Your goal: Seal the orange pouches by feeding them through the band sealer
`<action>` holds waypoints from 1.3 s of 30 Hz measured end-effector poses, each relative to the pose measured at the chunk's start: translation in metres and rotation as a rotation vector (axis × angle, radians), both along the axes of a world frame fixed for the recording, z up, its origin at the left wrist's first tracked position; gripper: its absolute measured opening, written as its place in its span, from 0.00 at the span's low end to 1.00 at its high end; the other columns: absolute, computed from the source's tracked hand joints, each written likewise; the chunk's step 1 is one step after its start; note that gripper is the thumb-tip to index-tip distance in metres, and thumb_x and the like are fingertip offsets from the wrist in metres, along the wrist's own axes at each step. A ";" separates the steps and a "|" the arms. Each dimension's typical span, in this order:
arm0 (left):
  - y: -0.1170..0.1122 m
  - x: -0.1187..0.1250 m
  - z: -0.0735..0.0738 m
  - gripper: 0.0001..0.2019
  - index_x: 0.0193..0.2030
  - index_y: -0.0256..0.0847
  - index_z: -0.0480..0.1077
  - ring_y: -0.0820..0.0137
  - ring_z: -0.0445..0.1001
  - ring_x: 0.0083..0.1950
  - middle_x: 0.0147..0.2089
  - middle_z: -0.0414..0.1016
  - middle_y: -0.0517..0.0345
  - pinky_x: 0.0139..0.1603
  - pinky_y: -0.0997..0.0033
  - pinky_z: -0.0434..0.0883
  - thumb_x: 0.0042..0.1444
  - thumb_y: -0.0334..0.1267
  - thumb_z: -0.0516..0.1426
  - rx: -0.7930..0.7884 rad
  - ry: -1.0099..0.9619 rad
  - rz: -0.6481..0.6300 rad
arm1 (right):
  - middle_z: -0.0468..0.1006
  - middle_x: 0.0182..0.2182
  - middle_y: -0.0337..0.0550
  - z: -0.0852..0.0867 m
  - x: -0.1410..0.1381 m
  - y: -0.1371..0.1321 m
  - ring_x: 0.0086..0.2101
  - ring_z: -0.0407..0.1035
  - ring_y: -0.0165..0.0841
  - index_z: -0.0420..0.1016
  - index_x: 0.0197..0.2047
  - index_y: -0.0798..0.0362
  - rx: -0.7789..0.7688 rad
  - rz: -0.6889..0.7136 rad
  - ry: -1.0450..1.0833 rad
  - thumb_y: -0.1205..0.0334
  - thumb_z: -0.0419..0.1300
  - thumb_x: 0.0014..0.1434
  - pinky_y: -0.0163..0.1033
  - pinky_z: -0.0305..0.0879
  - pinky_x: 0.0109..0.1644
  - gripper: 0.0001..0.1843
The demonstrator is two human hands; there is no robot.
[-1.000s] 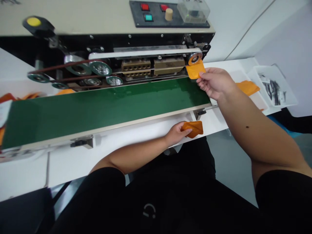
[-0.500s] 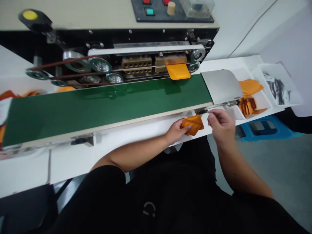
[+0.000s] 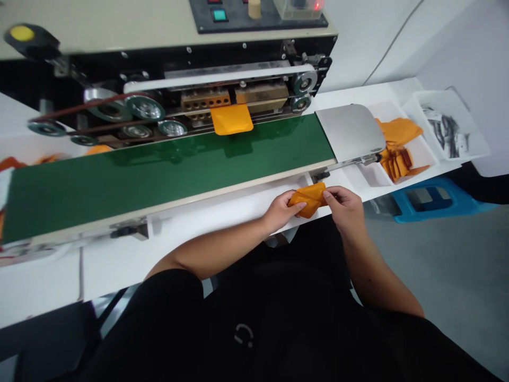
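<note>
Hands (image 3: 278, 213) (image 3: 347, 209) narrow on orange pouches (image 3: 310, 198) near front edge of table (image 3: 119, 265), gap before green belt (image 3: 170, 175)

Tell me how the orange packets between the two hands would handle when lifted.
Probably light: the orange packets look thin, and the left hand holds them by one end. They may slide apart, since they overlap askew. They're likely somewhat stiff rather than limp, as another packet juts out fairly flat over the green belt.

White counter (image 3: 115, 260) right under the hands (image 3: 348, 212), plain pale wall (image 3: 358, 42) past them. Off to their right the floor (image 3: 445, 265) is smooth grey, with what looks like a blue plastic stool (image 3: 425, 213). Light's kinda cool.
</note>
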State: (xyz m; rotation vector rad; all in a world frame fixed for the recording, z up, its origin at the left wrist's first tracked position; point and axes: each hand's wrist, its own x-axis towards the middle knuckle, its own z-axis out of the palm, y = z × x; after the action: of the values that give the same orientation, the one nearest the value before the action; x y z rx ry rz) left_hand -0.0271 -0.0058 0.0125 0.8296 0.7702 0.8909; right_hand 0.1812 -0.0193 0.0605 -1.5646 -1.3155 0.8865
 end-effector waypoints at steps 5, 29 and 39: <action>0.000 0.000 -0.004 0.33 0.51 0.37 0.77 0.71 0.78 0.39 0.41 0.81 0.56 0.43 0.70 0.75 0.52 0.62 0.76 0.030 0.029 -0.012 | 0.87 0.47 0.44 0.010 -0.002 0.007 0.42 0.80 0.38 0.86 0.58 0.46 -0.011 0.130 -0.115 0.53 0.71 0.64 0.47 0.79 0.51 0.20; 0.000 0.002 -0.007 0.31 0.53 0.37 0.78 0.67 0.80 0.41 0.45 0.84 0.51 0.42 0.68 0.76 0.53 0.59 0.77 -0.013 0.029 -0.029 | 0.83 0.37 0.37 0.056 0.007 0.021 0.36 0.78 0.31 0.82 0.44 0.48 0.102 -0.135 0.474 0.57 0.78 0.55 0.39 0.81 0.41 0.15; 0.001 0.003 -0.016 0.36 0.52 0.37 0.76 0.67 0.81 0.42 0.47 0.83 0.50 0.40 0.70 0.76 0.51 0.63 0.77 -0.023 -0.006 -0.039 | 0.79 0.28 0.33 0.108 -0.001 0.104 0.25 0.75 0.26 0.75 0.40 0.48 -0.052 -0.106 0.617 0.68 0.73 0.62 0.30 0.79 0.31 0.11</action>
State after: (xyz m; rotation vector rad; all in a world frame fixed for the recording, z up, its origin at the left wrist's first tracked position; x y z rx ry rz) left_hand -0.0240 -0.0046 -0.0039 0.8186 0.7556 0.8482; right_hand 0.1800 0.0844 0.1683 -1.2377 -0.7661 1.2175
